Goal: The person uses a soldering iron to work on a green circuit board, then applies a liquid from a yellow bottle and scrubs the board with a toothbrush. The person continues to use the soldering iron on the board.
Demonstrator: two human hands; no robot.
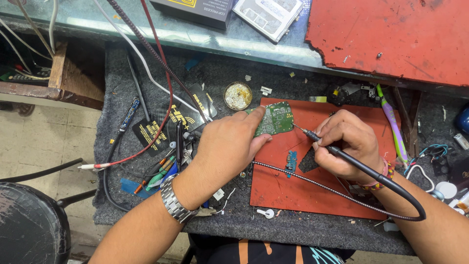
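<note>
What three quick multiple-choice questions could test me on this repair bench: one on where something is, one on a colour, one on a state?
1. Where does the green circuit board lie?
A. On the stool
B. On the upper left part of the red mat
C. In the round tin

2. What colour is the toothbrush right of the mat?
A. Black
B. Orange
C. Purple and green

3. How is the soldering iron held?
A. Gripped in the right hand, tip at the board's edge
B. Lying loose on the mat
C. Gripped in the left hand

Answers:
1 B: the board rests on the mat under the left hand fingers.
2 C: its handle is purple with green.
3 A: the right hand's fingers wrap it like a pen.
</note>
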